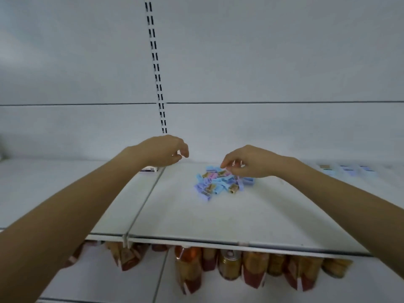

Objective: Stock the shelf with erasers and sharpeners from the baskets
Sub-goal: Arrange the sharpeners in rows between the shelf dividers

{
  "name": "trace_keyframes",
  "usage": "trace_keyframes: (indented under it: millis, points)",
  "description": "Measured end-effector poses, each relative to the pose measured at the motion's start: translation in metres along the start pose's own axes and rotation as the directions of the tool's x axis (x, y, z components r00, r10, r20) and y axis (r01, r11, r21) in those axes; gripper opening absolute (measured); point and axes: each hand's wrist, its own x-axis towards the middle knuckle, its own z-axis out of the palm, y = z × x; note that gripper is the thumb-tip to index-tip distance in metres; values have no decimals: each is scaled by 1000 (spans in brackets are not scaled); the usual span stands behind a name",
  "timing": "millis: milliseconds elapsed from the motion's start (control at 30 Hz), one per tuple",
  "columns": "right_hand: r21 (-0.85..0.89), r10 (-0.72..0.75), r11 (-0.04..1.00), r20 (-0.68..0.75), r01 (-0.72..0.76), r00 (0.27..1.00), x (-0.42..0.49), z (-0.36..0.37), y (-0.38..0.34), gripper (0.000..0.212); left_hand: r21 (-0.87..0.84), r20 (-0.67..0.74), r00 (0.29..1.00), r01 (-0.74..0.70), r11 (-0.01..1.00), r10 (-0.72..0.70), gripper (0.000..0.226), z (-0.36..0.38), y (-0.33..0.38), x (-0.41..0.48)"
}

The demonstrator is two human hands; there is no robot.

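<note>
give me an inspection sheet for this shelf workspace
surface: white shelf, two panels meeting at a seam.
job's things: loose heap of blue, pink and purple sharpeners; small white box at the back, partly hidden; blurred small items far right; baskets not in view.
clutter: nothing seen.
hands: left hand above the shelf, fingers curled, grip unclear; right hand with fingertips at the heap's top, grip unclear.
cables: nothing seen.
surroundings: white back panel with slotted upright; packets and cans on the shelf below.

Looks like a shop: white gondola shelf [218, 215], slotted upright strip [155, 62] on the back panel, packaged snacks and cans [231, 267] stocked underneath.
</note>
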Motion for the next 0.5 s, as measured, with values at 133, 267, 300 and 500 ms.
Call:
trace_keyframes:
  millis: [133,267,300,500]
  points:
    - [-2,21,1000,2,-21,1000,23,11,-19,21,-62,43,999,-17,998,19,29,16,-20,-4]
    - [4,46,999,28,-47,999,39,19,-20,20,-128,55,997,-52,990,60,32,39,-22,8]
    - [2,55,998,38,-55,998,41,20,-18,21,-143,51,996,-65,988,73,34,45,-21,12]
    - [-5,107,994,37,-107,994,55,14,9,24,-177,72,983,-154,972,169,43,67,-10,37]
